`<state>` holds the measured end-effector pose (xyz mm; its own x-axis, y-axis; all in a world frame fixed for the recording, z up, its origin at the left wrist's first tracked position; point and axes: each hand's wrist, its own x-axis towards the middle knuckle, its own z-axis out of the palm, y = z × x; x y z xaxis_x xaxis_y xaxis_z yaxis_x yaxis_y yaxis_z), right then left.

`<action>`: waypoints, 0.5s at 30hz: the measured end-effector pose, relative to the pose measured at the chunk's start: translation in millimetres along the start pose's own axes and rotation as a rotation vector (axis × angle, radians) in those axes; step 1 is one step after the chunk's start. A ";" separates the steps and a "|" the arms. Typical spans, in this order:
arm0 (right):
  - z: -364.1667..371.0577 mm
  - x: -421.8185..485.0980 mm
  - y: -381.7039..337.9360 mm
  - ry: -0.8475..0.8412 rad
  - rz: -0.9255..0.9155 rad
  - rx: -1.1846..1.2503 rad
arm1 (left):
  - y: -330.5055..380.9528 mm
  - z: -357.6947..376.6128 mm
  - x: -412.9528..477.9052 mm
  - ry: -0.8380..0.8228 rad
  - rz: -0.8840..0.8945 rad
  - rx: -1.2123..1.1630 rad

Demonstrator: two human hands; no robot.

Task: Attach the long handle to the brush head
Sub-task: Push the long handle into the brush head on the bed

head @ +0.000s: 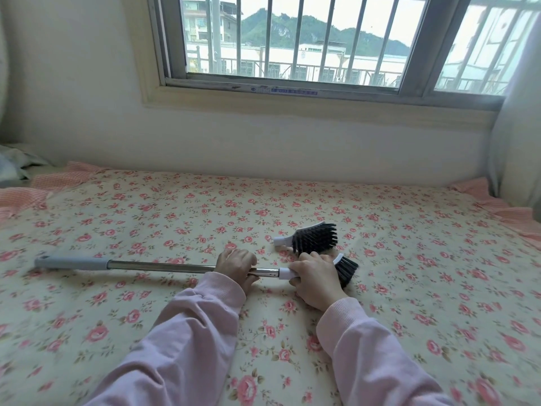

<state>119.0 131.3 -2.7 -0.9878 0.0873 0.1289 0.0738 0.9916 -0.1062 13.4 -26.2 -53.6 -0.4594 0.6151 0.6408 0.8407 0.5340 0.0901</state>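
Observation:
A long metal handle (161, 265) with a grey grip at its left end lies across the flowered bed. My left hand (237, 266) grips the shaft near its right end. My right hand (314, 278) holds a brush head (347, 269) with black bristles and a white socket; the handle's tip sits in that socket (284, 273). A second black-bristled brush head (313, 237) with a white back lies loose on the sheet just beyond my right hand.
The bed sheet (146, 218) with a rose print fills the foreground. A wall and a barred window (292, 42) stand behind it. A curtain (518, 148) hangs at the right, and crumpled cloth (14, 165) lies at the far left.

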 end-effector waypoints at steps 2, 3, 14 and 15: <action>0.3 -0.3 0.4 -0.002 0.001 -0.002 | -2.1 -0.2 0.9 0.054 0.073 -0.027; 0.6 -0.4 0.6 -0.002 -0.001 -0.005 | -2.3 -2.2 1.2 0.068 0.093 -0.021; 1.8 -0.2 1.2 0.010 0.002 -0.018 | -8.1 -3.3 -1.0 0.046 0.062 0.072; 1.9 -0.3 1.2 0.009 0.006 -0.020 | -7.5 -2.6 -3.2 0.031 0.050 0.072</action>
<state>119.2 132.3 -4.7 -0.9861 0.0937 0.1373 0.0822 0.9928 -0.0870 9.3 -33.6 -54.3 -0.4073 0.6246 0.6663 0.8390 0.5442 0.0027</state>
